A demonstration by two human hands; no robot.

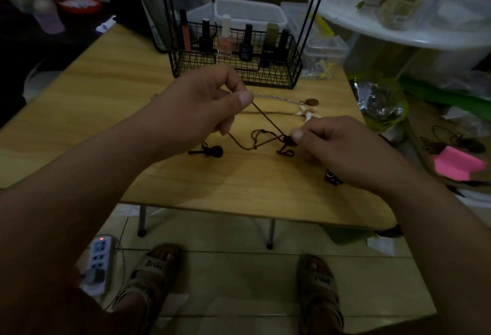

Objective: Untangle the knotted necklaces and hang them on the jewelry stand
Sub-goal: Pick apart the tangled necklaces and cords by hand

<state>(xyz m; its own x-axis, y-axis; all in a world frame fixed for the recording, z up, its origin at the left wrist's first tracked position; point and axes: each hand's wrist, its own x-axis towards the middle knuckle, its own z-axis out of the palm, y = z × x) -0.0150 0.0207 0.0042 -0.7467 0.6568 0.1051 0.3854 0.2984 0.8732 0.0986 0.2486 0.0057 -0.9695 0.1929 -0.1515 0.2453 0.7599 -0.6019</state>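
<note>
A dark cord necklace (261, 139) hangs tangled in loops above the wooden table (111, 90). My left hand (202, 103) pinches one strand of it between thumb and fingers. My right hand (337, 146) pinches its dark pendant end at the knot. A black pendant (216, 151) on cord lies on the table below my left hand. Behind the hands lie a silver chain with a brown oval pendant (311, 102) and a pale starfish pendant (307, 113). The black wire jewelry stand (239, 69) rises at the table's back, its basket holding several nail polish bottles.
A small dark object (332, 177) lies under my right wrist. White plastic boxes (249, 15) sit behind the stand, and a cluttered white round table (414, 34) stands at the right. A power strip (98, 263) lies on the tiled floor by my sandalled feet.
</note>
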